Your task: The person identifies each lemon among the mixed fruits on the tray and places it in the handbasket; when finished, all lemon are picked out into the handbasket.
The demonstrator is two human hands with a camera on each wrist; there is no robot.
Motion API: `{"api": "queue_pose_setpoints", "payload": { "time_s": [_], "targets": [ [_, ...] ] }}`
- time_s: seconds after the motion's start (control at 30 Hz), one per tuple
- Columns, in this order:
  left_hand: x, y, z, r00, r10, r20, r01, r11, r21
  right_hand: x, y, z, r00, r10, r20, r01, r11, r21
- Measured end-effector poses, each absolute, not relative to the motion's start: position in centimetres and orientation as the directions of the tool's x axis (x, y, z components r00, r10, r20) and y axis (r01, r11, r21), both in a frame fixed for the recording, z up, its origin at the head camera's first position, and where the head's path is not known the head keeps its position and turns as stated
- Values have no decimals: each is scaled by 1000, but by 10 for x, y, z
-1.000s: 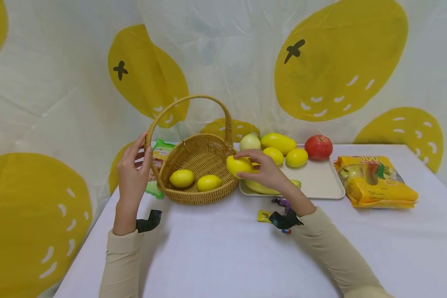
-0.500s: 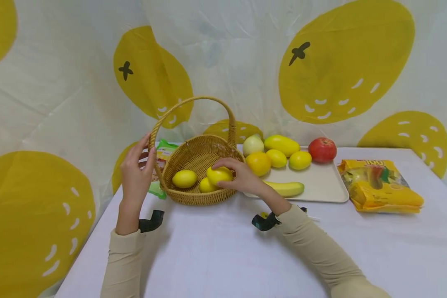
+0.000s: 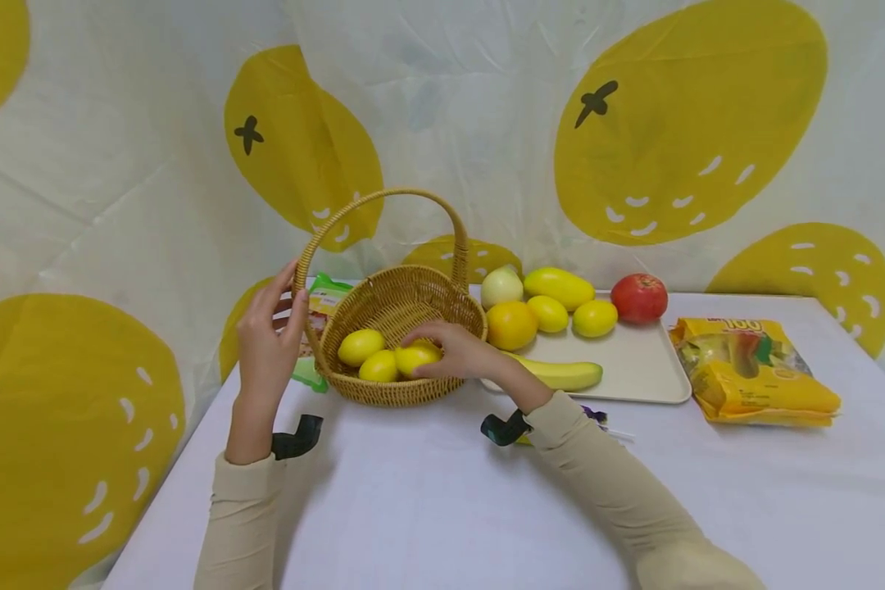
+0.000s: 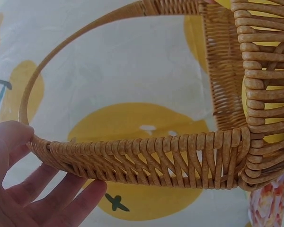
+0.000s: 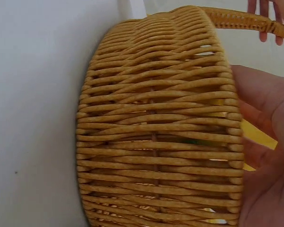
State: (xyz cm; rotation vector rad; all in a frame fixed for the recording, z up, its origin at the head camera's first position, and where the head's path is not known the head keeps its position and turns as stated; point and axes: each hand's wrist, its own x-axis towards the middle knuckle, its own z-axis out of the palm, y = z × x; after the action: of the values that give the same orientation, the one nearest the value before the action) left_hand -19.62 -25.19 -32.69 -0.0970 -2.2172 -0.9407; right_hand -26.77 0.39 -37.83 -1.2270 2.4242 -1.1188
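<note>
White-clothed table (image 3: 413, 508) in front of me; wicker basket (image 3: 391, 395) on it, pale tray (image 3: 642, 373) just R of that, then a yellow bag (image 3: 755, 381). Banana (image 3: 568, 376) lies by the tray's near edge. L hand (image 3: 269, 336) has the basket's handle (image 3: 302, 274) btwn thumb & fingers, up on the L side. R hand (image 3: 460, 351) is down in the basket, thumb & fingers pinching a lemon (image 3: 415, 359) nr the front rim; 2 other lemons (image 3: 361, 347) lie beside it, to its L.
</note>
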Motion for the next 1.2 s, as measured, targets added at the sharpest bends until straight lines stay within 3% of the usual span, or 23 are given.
{"api": "queue_pose_setpoints", "payload": {
  "time_s": [0.6, 1.2],
  "targets": [
    [-196, -254, -326, -749, -192, 634, 327, 725, 606, -269, -4, -378, -669, -743, 10, -557, 492, -669],
    [-195, -255, -327, -744, -187, 642, 338, 724, 602, -250, 27, -376, -664, -733, 147, -568, 367, -736]
  ]
}}
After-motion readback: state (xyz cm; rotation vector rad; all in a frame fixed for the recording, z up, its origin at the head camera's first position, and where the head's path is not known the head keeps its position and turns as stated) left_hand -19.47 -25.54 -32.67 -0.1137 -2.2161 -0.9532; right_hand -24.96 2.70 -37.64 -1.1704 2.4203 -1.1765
